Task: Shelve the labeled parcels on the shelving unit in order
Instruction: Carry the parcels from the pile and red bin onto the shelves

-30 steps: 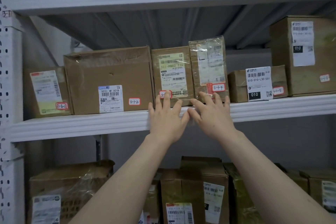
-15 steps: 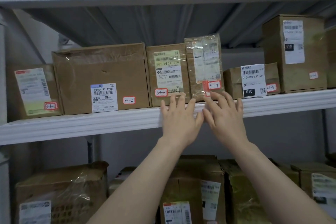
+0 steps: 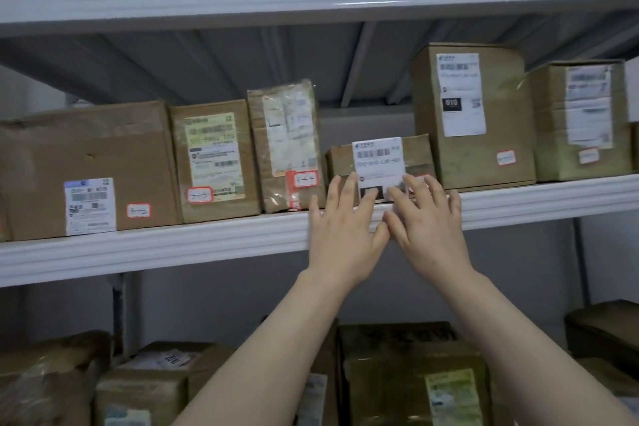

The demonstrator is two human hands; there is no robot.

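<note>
Both forearms rise from the lower edge of the view toward the middle shelf [image 3: 207,245]. The left hand [image 3: 342,235] and right hand [image 3: 427,228] are both open, fingers spread, holding nothing; their thumbs nearly touch in front of the shelf's front lip. Half a second earlier the same two hands lay further left along this shelf, below the third and fourth parcels; they have since slid rightward and the view has followed.

The fingertips now rest against the low flat parcel [image 3: 411,156], the short box with the large white label, which sits on the shelf just right of the tape-wrapped parcel [image 3: 283,145] and just left of the tall parcel [image 3: 470,114]. Whether they press on it or only touch it cannot be told.

Left of the tape-wrapped parcel stand the yellow-labelled parcel [image 3: 214,159] and the wide parcel [image 3: 90,169], each bearing a red-bordered position tag; the writing is too blurred to read.

Judgement: the hands appear to be squaring each parcel in turn, with the row to the left done and the tall parcel next.
</note>
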